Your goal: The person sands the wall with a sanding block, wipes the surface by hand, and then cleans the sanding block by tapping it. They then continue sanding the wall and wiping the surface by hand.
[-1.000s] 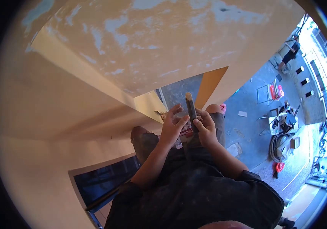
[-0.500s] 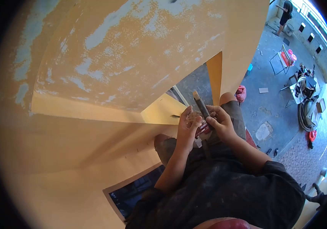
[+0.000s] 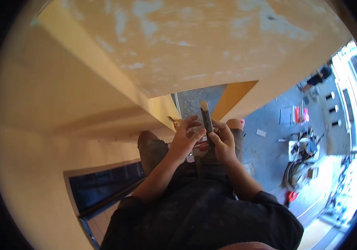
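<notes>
My right hand (image 3: 224, 142) grips the dark handle of a narrow scraper-like tool (image 3: 206, 118), whose pale tip points up and away from me. Just left of it is my left hand (image 3: 184, 141), fingers spread, with the thumb and forefinger touching the tool's side. Both hands are held over my lap, above my knees in grey shorts. A small red object (image 3: 203, 146) shows under the hands; I cannot tell what it is or whether a hand holds it.
A yellow-orange wall (image 3: 186, 46) with pale patched spots fills the upper view, with a ledge and a dark window (image 3: 103, 189) at the lower left. Far below lies a grey yard (image 3: 270, 146) with piled equipment (image 3: 301, 152) and a distant person (image 3: 318, 78).
The view has swung, so the hands now sit a little lower and left in the picture. The right hand's grip on the tool is the same; the left fingers have spread again.
</notes>
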The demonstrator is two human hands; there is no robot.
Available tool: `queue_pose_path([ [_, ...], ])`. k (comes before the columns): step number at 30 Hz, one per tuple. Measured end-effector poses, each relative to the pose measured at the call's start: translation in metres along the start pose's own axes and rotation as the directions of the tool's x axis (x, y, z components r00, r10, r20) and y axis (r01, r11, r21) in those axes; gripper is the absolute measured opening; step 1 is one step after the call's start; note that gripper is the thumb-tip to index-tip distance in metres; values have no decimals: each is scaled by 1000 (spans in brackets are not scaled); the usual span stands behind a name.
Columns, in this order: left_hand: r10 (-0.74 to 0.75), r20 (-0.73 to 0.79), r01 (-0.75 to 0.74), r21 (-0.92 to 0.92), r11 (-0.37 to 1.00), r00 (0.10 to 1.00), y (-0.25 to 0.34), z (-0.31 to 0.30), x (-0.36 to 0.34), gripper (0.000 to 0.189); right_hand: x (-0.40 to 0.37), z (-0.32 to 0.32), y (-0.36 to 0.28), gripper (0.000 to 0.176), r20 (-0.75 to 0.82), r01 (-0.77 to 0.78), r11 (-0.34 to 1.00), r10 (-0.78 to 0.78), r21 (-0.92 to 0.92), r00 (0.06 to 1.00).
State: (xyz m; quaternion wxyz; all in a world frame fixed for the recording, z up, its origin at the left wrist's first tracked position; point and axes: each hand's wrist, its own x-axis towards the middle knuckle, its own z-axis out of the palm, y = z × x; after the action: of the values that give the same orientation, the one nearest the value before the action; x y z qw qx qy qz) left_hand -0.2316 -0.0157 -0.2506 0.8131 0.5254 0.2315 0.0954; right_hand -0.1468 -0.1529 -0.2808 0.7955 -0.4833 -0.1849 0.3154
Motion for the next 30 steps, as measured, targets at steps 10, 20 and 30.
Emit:
queue_pose_path([
  [10,-116,-65,125,170,978,991,17,-18,-4,50,3,7,11,40,72,-42,999,41,9,997],
  [20,45,12,-45,-55,997,999,14,1,8,48,5,-4,7,40,68,41,998,-38,-41,997],
  [30,55,-26,-54,26,998,998,20,15,12,60,-9,-14,-5,55,95,87,992,-79,-87,992],
])
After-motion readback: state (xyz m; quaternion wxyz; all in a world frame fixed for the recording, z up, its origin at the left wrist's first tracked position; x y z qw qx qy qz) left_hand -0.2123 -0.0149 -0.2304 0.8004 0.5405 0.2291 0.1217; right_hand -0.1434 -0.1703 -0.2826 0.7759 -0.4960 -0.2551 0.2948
